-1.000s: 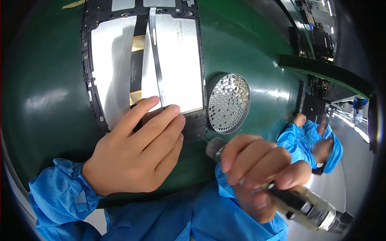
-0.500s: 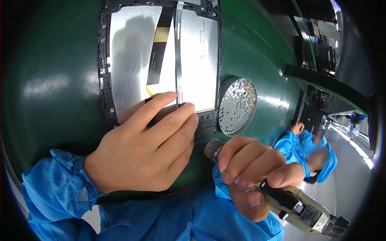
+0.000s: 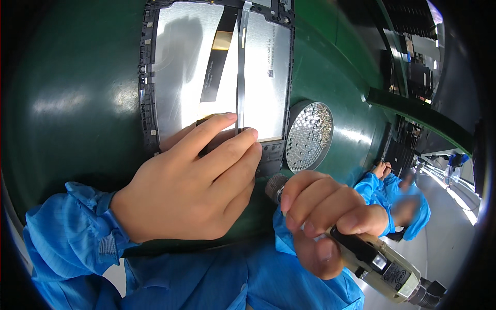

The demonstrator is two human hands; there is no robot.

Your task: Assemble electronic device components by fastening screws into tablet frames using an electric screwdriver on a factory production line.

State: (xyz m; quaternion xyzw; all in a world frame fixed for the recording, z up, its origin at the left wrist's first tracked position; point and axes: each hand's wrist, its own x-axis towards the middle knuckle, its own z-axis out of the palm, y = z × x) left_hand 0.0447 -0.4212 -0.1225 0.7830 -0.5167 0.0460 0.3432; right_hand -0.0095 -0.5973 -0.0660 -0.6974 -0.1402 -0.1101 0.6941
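A flat tablet-like screen assembly (image 3: 266, 98) with a black frame and silver metal back lies on the green work surface. A black ribbon cable with gold patches (image 3: 213, 75) and a thin dark strip (image 3: 242, 67) run along its back. My left hand (image 3: 191, 178) rests across its near end, fingers stretched out over the cable and strip; its thumb is mostly hidden. My right hand (image 3: 333, 217) is wrapped round an electric screwdriver (image 3: 390, 274) with a beige body and black lever. Its knurled metal nose (image 3: 276, 187) points left, close to the assembly's near right corner.
Right of the assembly stands a round grey dish (image 3: 330, 142) holding many small shiny screws (image 3: 310, 134). A green curved bar (image 3: 418, 111) crosses the right side. Farther off, a co-worker in blue (image 3: 416, 209) has both hands together near dark equipment.
The screen assembly has shifted a little to the right, and my left hand has moved with it. My right hand and the screwdriver have risen slightly in view.
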